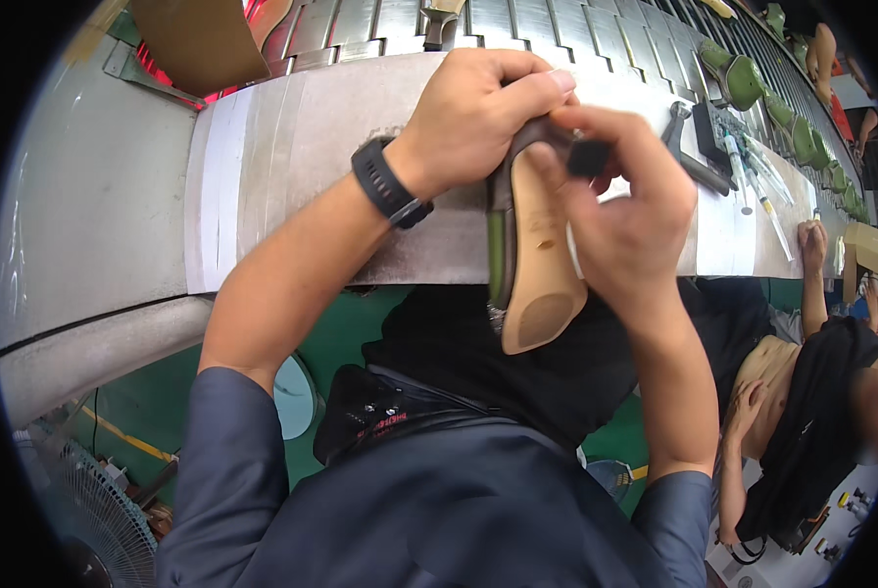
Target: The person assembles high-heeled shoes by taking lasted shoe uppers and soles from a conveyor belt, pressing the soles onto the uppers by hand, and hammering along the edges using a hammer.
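In front of me I hold a shoe point(542, 235) with its tan sole turned up and its toe pointing down toward my lap. A green and dark brown upper shows along its left side. My left hand point(488, 113), a black watch on its wrist, is closed around the back end of the shoe. My right hand point(640, 191) grips the same end from the right, thumb against the sole and fingers curled. Beside those fingers is a blurred black block point(588, 158), which looks like the tip of the shoe's heel. Part of the shoe's back is hidden by my hands.
Beneath my hands runs a pale work ledge point(302, 196), bordering a metal slat conveyor point(596, 44). At right lie a hammer-like tool point(699, 162) and several syringes point(757, 186). Green shoes point(738, 73) line the conveyor. A co-worker point(802, 392) sits at right; a fan point(101, 510) stands lower left.
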A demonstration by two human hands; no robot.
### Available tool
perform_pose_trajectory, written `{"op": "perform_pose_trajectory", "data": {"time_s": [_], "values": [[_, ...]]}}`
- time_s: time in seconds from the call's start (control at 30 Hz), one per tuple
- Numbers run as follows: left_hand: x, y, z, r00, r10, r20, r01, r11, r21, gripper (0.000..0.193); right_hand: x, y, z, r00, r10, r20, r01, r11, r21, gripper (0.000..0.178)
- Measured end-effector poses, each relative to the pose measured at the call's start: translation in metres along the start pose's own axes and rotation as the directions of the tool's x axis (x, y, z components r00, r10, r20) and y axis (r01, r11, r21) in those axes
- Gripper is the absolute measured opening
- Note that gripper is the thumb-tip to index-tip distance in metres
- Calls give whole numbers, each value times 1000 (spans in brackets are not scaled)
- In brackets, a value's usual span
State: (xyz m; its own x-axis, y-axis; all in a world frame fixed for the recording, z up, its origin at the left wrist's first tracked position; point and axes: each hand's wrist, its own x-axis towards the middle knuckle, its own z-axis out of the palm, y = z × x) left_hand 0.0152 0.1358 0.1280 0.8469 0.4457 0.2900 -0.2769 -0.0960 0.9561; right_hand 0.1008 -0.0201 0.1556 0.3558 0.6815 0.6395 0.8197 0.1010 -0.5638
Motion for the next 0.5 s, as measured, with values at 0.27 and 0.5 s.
{"op": "perform_pose_trajectory", "data": {"time_s": [0.27, 0.5], "values": [[17, -5, 27, 992, -1, -126, 37, 957, 288, 33, -17, 30, -47, 645, 494, 583, -728, 630, 272, 35], [12, -6, 29, 992, 123, -41, -97, 909, 406, 18, -2, 27, -37, 668, 502, 549, -682, 707, 184, 41]]}}
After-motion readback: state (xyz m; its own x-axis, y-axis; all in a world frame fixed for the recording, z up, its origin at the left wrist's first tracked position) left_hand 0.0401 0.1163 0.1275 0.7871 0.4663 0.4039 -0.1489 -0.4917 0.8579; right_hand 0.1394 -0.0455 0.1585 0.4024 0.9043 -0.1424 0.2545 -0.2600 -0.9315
